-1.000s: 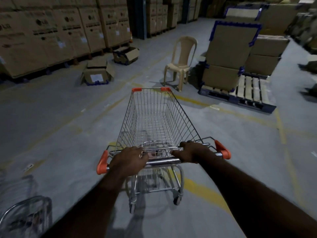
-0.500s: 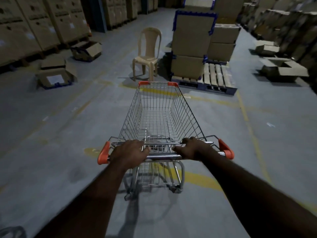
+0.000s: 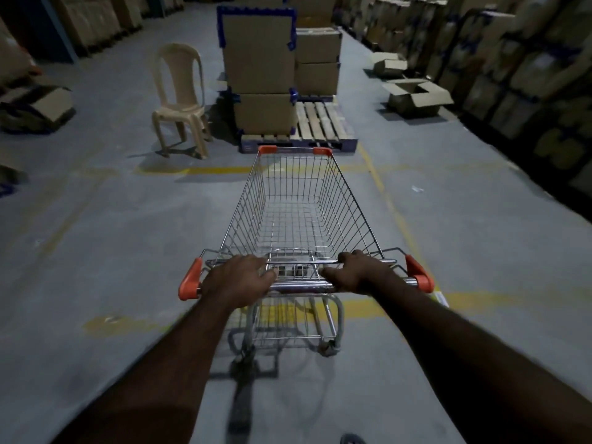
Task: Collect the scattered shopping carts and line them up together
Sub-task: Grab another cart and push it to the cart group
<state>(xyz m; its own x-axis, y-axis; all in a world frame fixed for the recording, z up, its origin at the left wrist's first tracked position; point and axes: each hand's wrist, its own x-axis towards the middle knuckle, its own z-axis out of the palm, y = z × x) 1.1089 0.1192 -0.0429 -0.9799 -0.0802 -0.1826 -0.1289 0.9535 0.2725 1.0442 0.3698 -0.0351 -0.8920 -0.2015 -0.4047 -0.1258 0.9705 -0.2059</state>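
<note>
The shopping cart (image 3: 301,216), a chrome wire basket with orange corner caps, stands on grey floor (image 3: 128,235), left hand (image 3: 237,280) and right hand (image 3: 355,274) both curled round its handle (image 3: 301,286). Just past the cart's front rim, perhaps not touching, lies a box-laden pallet (image 3: 320,123); open floor flanks the cart, a chair (image 3: 181,97) ahead-left.

The grey concrete floor (image 3: 128,251) fills the frame, crossed by worn yellow painted lines (image 3: 205,170). A wire shopping cart (image 3: 298,219) stands on its wheels at centre. At upper left a beige plastic chair (image 3: 179,104) stands just beside a wooden pallet (image 3: 320,123) at upper centre, which is partly loaded with stacked cartons. An open carton (image 3: 413,97) lies at upper right, a smaller one (image 3: 387,64) beyond it, and another opened box (image 3: 38,107) at the left edge. Tall stacks of boxes (image 3: 528,75) line the right side.
</note>
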